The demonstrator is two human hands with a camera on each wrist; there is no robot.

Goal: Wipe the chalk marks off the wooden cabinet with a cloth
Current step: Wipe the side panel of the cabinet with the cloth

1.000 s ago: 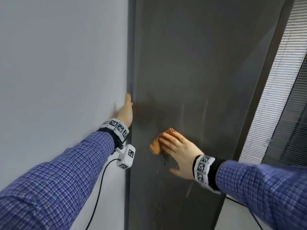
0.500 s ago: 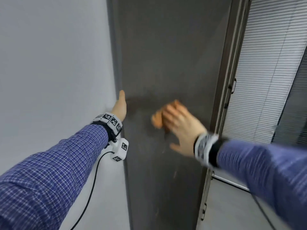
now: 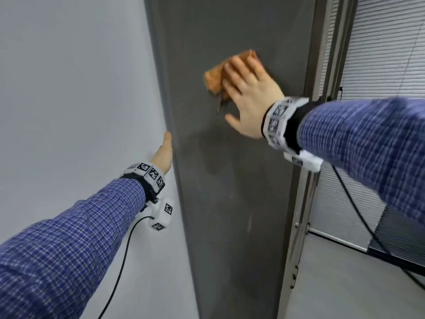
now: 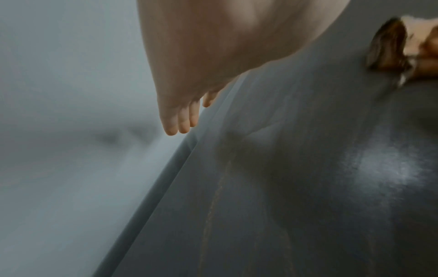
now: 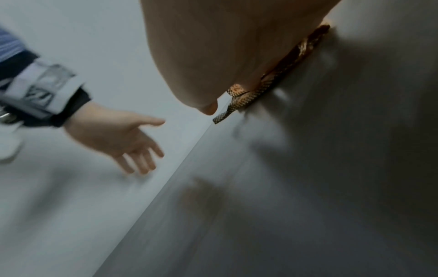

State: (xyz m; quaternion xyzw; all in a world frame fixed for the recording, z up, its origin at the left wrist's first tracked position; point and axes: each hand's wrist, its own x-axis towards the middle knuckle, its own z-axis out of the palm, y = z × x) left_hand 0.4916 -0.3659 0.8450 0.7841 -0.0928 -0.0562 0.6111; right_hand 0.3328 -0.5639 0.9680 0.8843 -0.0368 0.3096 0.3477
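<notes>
The right hand (image 3: 249,95) presses the orange cloth (image 3: 215,78) flat-fingered against the cabinet (image 3: 241,203). The left hand (image 3: 163,155) rests open, holding nothing. Faint streaks (image 3: 249,223) lower down look unwiped

Items counted: one cabinet (image 3: 230,180); one cloth (image 3: 215,80), under the right hand (image 3: 250,97); two hands, the left hand (image 3: 163,155) lower; two wrist bands; one blind beyond the right hand.

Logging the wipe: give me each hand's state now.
Left hand: open, holding nothing, beside the cabinet edge.
Right hand: open, fingers flat, pressing the cloth against the cabinet.
</notes>
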